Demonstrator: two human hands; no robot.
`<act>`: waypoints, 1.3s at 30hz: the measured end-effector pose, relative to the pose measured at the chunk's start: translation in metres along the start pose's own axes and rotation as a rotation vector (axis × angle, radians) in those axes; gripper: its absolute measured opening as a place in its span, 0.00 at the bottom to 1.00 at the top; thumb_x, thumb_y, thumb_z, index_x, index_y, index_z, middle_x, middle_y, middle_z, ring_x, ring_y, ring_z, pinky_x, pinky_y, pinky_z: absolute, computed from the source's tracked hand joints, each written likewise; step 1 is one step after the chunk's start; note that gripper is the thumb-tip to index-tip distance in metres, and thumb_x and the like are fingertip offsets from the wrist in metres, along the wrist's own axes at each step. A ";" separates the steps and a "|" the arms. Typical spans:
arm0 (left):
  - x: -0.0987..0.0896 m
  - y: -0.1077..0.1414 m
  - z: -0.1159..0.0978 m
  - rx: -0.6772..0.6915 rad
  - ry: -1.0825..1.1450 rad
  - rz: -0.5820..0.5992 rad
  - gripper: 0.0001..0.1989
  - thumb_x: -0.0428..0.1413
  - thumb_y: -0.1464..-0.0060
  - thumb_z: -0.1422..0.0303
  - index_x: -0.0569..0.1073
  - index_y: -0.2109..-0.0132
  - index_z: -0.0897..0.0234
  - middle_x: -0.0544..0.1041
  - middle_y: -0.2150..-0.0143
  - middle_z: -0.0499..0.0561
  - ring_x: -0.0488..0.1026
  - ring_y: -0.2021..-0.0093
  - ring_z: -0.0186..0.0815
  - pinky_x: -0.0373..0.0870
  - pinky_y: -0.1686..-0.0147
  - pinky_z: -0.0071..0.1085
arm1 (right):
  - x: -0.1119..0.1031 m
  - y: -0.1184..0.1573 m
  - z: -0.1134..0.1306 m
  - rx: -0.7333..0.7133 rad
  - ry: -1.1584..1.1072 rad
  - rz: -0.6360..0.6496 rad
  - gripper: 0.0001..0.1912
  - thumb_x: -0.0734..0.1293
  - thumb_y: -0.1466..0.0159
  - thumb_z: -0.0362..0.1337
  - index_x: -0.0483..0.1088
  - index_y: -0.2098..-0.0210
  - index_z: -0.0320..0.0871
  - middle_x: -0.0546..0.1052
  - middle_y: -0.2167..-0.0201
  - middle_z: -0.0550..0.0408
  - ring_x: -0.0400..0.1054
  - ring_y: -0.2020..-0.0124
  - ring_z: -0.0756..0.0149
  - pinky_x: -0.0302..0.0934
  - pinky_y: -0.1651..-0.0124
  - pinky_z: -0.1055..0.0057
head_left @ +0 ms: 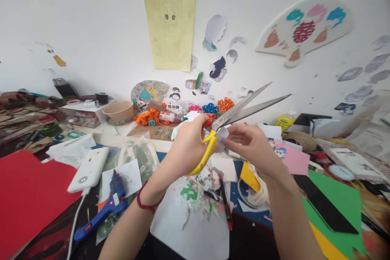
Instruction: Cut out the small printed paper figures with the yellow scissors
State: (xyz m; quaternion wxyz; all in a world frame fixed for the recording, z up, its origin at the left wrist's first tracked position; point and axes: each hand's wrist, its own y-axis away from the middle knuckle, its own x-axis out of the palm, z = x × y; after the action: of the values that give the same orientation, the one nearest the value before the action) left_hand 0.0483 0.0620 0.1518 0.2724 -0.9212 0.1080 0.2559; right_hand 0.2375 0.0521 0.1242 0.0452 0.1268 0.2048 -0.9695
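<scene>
My left hand (187, 144), with a dark red cord on its wrist, grips scissors (219, 122) by their yellow and orange handles. The blades are spread apart and point up to the right. My right hand (248, 142) pinches a small whitish piece of paper (223, 134) close to the scissors' pivot. The piece's exact shape is partly hidden by the fingers. Beneath both hands, a heap of paper scraps (198, 195) in green, white and pink lies on a white sheet (189, 227). A dark and red pen (225, 203) rests beside the scraps.
At left are a blue glue gun (114, 199), a white power strip (89, 169) with its cord, and red paper (33, 199). At right are a black phone (324, 203), green paper (341, 199) and a tape roll (252, 193). Orange pipe-cleaner flowers (148, 117) and bottles stand along the wall.
</scene>
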 end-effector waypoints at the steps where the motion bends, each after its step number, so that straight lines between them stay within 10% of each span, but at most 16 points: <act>1: 0.003 -0.004 0.002 0.001 -0.004 0.002 0.07 0.58 0.52 0.71 0.66 0.67 0.61 0.65 0.74 0.42 0.59 0.74 0.31 0.54 0.73 0.29 | -0.001 -0.002 -0.005 0.011 -0.009 -0.010 0.10 0.76 0.43 0.40 0.78 0.64 0.42 0.82 0.71 0.54 0.78 0.70 0.65 0.74 0.65 0.70; 16: 0.012 -0.012 0.024 0.237 -0.437 -0.132 0.18 0.59 0.44 0.54 0.62 0.59 0.59 0.70 0.59 0.55 0.67 0.58 0.47 0.62 0.60 0.41 | -0.020 -0.004 -0.017 -0.146 -0.209 -0.513 0.09 0.76 0.44 0.33 0.78 0.63 0.46 0.83 0.66 0.55 0.80 0.64 0.62 0.76 0.58 0.68; 39: 0.013 -0.004 0.012 0.255 -0.461 -0.158 0.21 0.63 0.45 0.55 0.59 0.60 0.59 0.65 0.66 0.47 0.65 0.66 0.39 0.58 0.69 0.33 | -0.012 0.013 -0.008 -0.391 0.259 -0.659 0.10 0.72 0.41 0.28 0.80 0.62 0.49 0.84 0.67 0.56 0.78 0.65 0.59 0.72 0.61 0.64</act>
State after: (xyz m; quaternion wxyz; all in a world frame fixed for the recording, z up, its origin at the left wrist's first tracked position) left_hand 0.0558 0.0715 0.1378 0.4229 -0.8024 0.0021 0.4211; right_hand 0.2527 0.0440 0.1155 -0.2709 0.1644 0.4192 -0.8508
